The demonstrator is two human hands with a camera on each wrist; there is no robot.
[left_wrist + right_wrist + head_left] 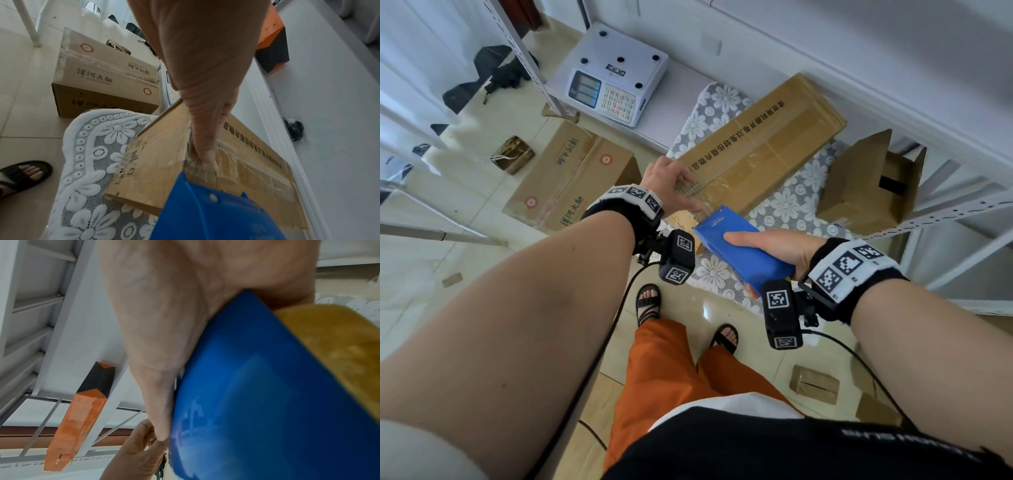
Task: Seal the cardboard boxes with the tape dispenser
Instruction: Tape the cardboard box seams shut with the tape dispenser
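Observation:
A long brown cardboard box (763,144) lies slanted on a white lace cloth (791,205). Clear tape runs along its top seam and over its near end. My left hand (671,185) rests on that near end, and a straight finger (205,146) presses the crinkled tape onto the box (160,162). My right hand (767,246) grips a blue tape dispenser (739,250) just in front of the box end, its nose almost touching the box. In the right wrist view the dispenser (246,394) carries a yellowish tape roll (339,345).
A white weighing scale (616,78) stands behind the box. A taped printed carton (571,174) sits on the floor at left, and an open carton (873,185) stands at right by the white shelf frame (962,205). Small cartons (815,383) lie by my feet.

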